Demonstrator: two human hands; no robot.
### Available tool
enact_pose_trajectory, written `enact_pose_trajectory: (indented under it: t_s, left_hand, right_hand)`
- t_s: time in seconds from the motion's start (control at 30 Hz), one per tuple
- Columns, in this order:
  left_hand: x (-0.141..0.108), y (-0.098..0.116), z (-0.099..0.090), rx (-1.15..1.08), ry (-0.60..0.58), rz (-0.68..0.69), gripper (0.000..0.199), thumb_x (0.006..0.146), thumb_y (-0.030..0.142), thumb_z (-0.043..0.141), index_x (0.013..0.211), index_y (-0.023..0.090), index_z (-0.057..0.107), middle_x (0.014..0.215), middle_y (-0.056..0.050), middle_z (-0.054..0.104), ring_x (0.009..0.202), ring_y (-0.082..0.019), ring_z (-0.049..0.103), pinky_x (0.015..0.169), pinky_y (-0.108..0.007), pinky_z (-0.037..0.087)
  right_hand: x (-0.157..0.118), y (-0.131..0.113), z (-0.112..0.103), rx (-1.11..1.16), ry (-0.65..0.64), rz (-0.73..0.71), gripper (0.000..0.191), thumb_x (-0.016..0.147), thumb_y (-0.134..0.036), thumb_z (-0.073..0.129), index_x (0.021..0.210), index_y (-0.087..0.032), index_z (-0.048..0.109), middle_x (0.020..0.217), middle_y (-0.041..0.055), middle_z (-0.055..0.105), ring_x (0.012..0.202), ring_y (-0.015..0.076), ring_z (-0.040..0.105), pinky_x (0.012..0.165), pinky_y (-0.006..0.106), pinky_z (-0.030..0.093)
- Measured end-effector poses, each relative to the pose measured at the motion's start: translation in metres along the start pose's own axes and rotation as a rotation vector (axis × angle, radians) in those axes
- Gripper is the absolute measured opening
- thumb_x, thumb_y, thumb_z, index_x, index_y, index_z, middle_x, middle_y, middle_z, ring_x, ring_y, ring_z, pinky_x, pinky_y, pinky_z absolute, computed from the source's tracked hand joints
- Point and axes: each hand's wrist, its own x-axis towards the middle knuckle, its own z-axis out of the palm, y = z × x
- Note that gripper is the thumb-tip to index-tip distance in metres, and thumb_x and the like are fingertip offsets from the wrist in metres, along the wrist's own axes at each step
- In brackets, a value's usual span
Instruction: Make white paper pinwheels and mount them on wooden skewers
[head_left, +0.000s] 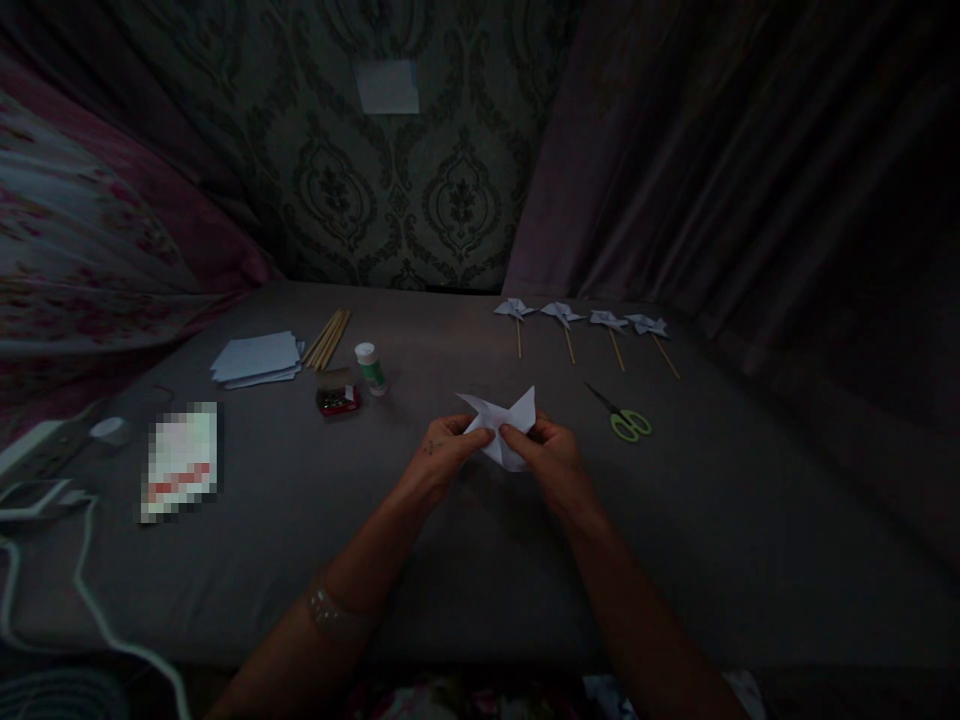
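Observation:
A white paper pinwheel [513,416], with pointed corners standing up, is held just above the grey cloth in front of me. My left hand [451,445] grips its left side, thumb pressed on the paper near the middle. On the opposite side my right hand [546,452] pinches it the same way, the two thumbs close together. The fingers behind the paper are mostly hidden. No stick shows on this pinwheel. Scissors [628,422] with green handles lie to the right of my right hand.
Several finished pinwheels on sticks [562,316] lie in a row at the back right. To the left are a paper stack [259,358], wooden sticks [328,340], a glue bottle [372,370] and a small red box of pins [337,398]. A white cable [94,600] runs along the left edge.

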Motion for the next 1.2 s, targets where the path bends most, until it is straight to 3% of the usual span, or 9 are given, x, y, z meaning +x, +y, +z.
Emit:
enact_pose_trajectory:
  t_s: [0.4, 0.7, 0.9, 1.2]
  left_hand:
    - [0.0008, -0.0014, -0.0021, -0.05, -0.073, -0.072, 0.022, 0.054, 0.024, 0.075, 0.071, 0.011, 0.072, 0.069, -0.007, 0.071, 0.056, -0.015, 0.06, 0.057, -0.025, 0.045]
    - [0.0006, -0.0025, -0.0003, -0.029, 0.016, -0.023, 0.02, 0.054, 0.022, 0.074, 0.07, 0.011, 0.073, 0.065, -0.005, 0.07, 0.055, -0.014, 0.06, 0.057, -0.024, 0.044]
    - [0.003, -0.005, -0.0025, -0.057, -0.005, -0.038, 0.023, 0.054, 0.024, 0.076, 0.072, 0.01, 0.073, 0.067, -0.006, 0.071, 0.055, -0.014, 0.06, 0.056, -0.024, 0.044]
    - [0.0028, -0.0047, -0.002, -0.066, -0.003, -0.051, 0.02, 0.053, 0.023, 0.076, 0.069, 0.01, 0.072, 0.064, -0.008, 0.07, 0.052, -0.014, 0.059, 0.052, -0.024, 0.044]
  right_hand:
    - [0.0007, -0.0055, 0.0047, 0.098, 0.026, 0.087, 0.03, 0.055, -0.036, 0.072, 0.078, -0.017, 0.068, 0.078, 0.0048, 0.073, 0.065, 0.0185, 0.065, 0.06, 0.028, 0.048]
    - [0.0012, -0.0028, 0.0085, 0.125, 0.053, 0.109, 0.028, 0.054, -0.035, 0.073, 0.075, -0.016, 0.069, 0.075, 0.0035, 0.072, 0.065, 0.0169, 0.064, 0.063, 0.028, 0.047]
    - [-0.0002, -0.0088, 0.0082, 0.17, 0.061, 0.183, 0.026, 0.05, -0.034, 0.075, 0.068, -0.017, 0.068, 0.073, 0.0038, 0.072, 0.064, 0.0163, 0.064, 0.062, 0.028, 0.046]
    - [-0.0005, -0.0077, 0.0091, 0.135, 0.061, 0.151, 0.027, 0.053, -0.033, 0.073, 0.072, -0.015, 0.069, 0.071, 0.0027, 0.071, 0.064, 0.0165, 0.064, 0.063, 0.028, 0.047]
